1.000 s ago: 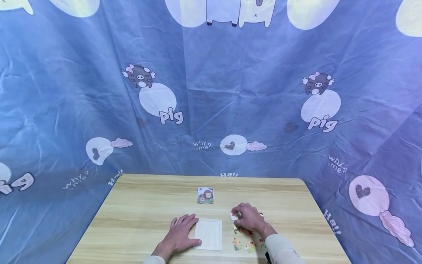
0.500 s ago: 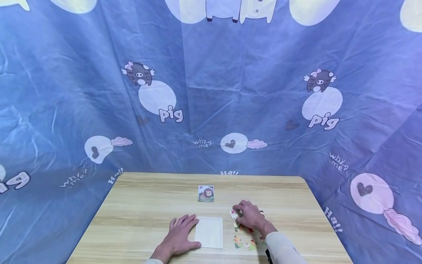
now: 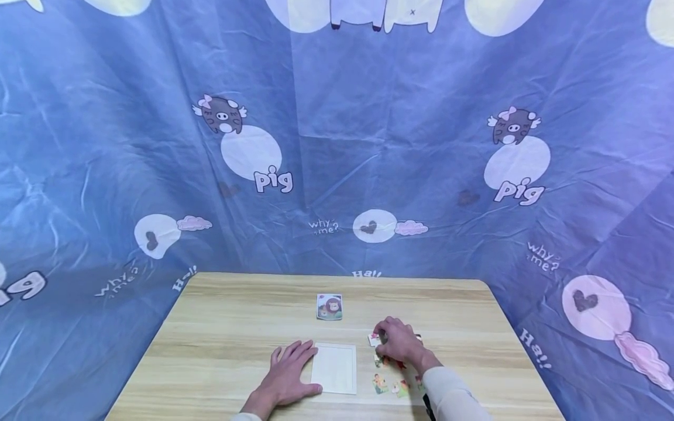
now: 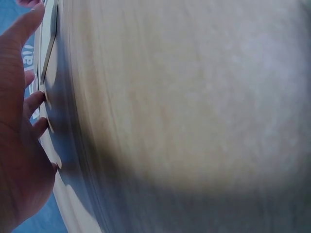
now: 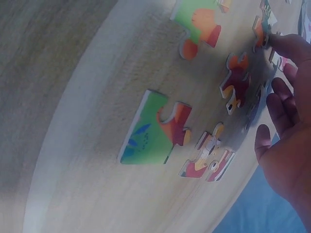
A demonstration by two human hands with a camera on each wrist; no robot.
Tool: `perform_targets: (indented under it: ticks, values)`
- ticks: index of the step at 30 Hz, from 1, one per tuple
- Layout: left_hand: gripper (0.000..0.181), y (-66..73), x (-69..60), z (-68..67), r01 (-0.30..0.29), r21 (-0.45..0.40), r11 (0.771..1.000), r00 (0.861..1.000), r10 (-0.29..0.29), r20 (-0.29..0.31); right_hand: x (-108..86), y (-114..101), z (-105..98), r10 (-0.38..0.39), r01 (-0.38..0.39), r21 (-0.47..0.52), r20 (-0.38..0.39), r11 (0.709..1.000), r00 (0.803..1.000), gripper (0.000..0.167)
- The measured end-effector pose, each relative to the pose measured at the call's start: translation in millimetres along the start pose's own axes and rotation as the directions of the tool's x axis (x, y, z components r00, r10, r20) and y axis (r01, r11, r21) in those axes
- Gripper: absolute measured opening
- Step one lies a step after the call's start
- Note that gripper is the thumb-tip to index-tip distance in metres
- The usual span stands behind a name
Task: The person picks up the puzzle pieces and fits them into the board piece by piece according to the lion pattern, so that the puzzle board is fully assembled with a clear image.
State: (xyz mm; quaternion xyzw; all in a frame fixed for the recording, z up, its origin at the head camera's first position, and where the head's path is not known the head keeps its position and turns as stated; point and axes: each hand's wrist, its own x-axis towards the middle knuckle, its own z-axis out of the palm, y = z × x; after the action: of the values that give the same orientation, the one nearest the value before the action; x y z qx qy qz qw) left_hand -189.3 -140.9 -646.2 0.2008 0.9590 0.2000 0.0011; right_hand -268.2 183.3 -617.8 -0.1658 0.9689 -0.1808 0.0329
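Observation:
My left hand lies spread along the left edge of a white square puzzle tray, its thumb and fingertips touching the rim. Fingers and the tray's edge show at the far left of the left wrist view. To the tray's right, my right hand hovers low over loose jigsaw pieces, thumb and index finger apart. The index tip is at a white piece with pink. In the right wrist view the thumb tip is by an orange piece; the other fingers hang loosely bent. Pieces under the palm are partly hidden.
A small lion picture card lies beyond the tray on the wooden table. A green corner piece and several others lie near the right wrist. Blue printed cloth hangs around the table.
The head view has tilted slightly downward, shifting the cloth upward in it. Both hands stay nearly in place; the right fingers shift a little over the pieces.

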Motion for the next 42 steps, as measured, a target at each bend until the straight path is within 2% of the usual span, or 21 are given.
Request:
perform_targets:
  ticks: [14,22,27,31,36,42]
  values:
    - [0.086,-0.1,-1.2,0.6,-0.004,-0.002,1.0,1.0,0.004,-0.001,-5.5,-3,1,-0.009,0.013,0.079,-0.052,0.997,0.999,0.033]
    - [0.085,-0.2,-0.3,-1.9,0.002,0.007,1.0,1.0,-0.002,0.007,-8.3,-4,2,0.01,0.003,0.161,-0.077,0.987,0.997,0.025]
    - [0.078,-0.2,-0.7,-1.9,-0.005,0.017,1.0,1.0,0.005,-0.014,-9.1,-7,3,0.039,-0.023,0.267,-0.054,0.963,0.998,0.02]
    - [0.07,-0.6,-2.3,-1.1,-0.013,0.021,1.0,0.999,0.014,-0.046,-10.1,-11,5,0.027,-0.007,0.345,-0.055,0.939,0.998,0.02]
    - [0.062,-1.8,-2.5,0.1,-0.026,0.045,0.999,0.995,0.03,-0.092,-9.3,-23,5,-0.011,0.056,0.427,-0.107,0.903,0.994,0.02]
    - [0.06,-0.3,-2.8,-3.5,-0.016,0.061,0.998,0.997,0.021,-0.076,-8.0,-42,3,-0.009,0.055,0.484,-0.098,0.873,0.995,0.02]
